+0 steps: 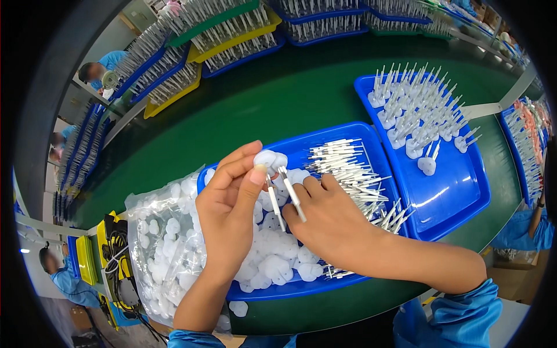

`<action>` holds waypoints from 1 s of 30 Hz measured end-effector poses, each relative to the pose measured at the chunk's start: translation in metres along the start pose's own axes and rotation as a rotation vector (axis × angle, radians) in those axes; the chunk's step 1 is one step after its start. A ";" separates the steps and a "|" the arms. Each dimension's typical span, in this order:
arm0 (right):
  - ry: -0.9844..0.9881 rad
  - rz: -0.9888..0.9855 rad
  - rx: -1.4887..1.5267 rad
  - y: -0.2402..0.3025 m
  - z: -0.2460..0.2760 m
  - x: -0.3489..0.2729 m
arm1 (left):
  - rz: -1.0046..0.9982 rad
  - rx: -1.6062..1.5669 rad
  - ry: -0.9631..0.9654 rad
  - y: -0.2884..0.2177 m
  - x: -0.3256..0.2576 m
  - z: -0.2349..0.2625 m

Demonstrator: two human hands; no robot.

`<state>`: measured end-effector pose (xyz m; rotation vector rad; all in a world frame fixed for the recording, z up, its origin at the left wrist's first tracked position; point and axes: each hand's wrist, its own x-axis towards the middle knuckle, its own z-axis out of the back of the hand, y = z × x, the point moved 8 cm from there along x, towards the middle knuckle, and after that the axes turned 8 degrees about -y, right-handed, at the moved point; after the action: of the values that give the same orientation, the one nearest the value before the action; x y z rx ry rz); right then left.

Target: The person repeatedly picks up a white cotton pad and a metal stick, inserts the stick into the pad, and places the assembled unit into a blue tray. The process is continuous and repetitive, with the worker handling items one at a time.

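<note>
My left hand (232,185) pinches a lobed white plastic piece (266,158) between thumb and fingers, above the near blue tray (278,139). Two slim white rods with metal parts, one of them a white rod (292,191), stick out of that piece and slant down toward the right. Just beside them is my right hand (325,214), its fingers bent downward and closed, fingertips hidden; the rod's lower end overlaps it. Beneath the hands, the tray holds loose white plastic pieces (272,264) on its left and a heap of white rods (348,171) on its right.
A second blue tray (441,200) at right carries upright rod-and-base assemblies (415,110). A clear bag (168,243) of white pieces lies left, near black cables (119,267). Stacked trays (232,40) line the green table's (261,104) far edge. Several people in blue work beyond.
</note>
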<state>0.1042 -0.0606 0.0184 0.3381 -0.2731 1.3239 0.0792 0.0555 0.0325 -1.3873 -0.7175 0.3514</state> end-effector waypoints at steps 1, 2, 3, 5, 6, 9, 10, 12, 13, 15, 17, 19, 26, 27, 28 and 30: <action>-0.028 -0.001 0.051 -0.002 0.003 -0.001 | 0.005 -0.012 0.005 0.002 0.001 0.002; -0.056 -0.003 0.102 -0.005 0.007 -0.004 | 0.011 -0.025 0.011 0.003 0.002 0.002; -0.093 0.005 0.159 -0.006 0.015 -0.005 | 0.016 -0.031 -0.004 -0.001 0.001 0.006; -0.202 -0.046 0.181 -0.025 0.034 -0.012 | 0.032 -0.056 -0.024 -0.004 0.001 0.010; -0.252 -0.077 0.188 -0.037 0.045 -0.018 | 0.090 -0.121 0.019 -0.001 0.000 0.004; -0.426 -0.353 0.492 -0.065 0.071 -0.039 | 0.256 -0.279 0.148 0.008 -0.010 -0.012; -0.477 -0.470 0.645 -0.075 0.072 -0.047 | 0.303 -0.330 0.180 0.009 -0.015 -0.017; -0.466 -0.411 0.758 -0.073 0.070 -0.048 | 0.403 -0.432 0.250 0.012 -0.026 -0.029; -0.458 -0.398 0.799 -0.069 0.068 -0.047 | 0.446 -0.436 0.287 0.017 -0.031 -0.031; -0.429 -0.368 0.822 -0.064 0.064 -0.047 | 0.507 -0.393 0.270 0.021 -0.037 -0.036; -0.430 -0.369 0.810 -0.062 0.063 -0.050 | 0.551 -0.386 0.258 0.026 -0.041 -0.039; -0.422 -0.394 0.838 -0.060 0.064 -0.049 | 0.509 -0.366 0.265 0.024 -0.040 -0.039; -0.389 -0.459 0.760 -0.064 0.061 -0.053 | 0.465 -0.356 0.247 0.025 -0.040 -0.035; -0.394 -0.472 0.768 -0.065 0.061 -0.053 | 0.468 -0.354 0.256 0.025 -0.040 -0.035; -0.399 -0.484 0.777 -0.065 0.061 -0.054 | 0.470 -0.352 0.264 0.024 -0.039 -0.035; -0.410 -0.481 0.773 -0.066 0.061 -0.054 | 0.476 -0.357 0.276 0.025 -0.039 -0.036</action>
<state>0.1558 -0.1466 0.0485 1.2537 0.0013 0.8236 0.0774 0.0082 -0.0022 -1.9052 -0.2184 0.4041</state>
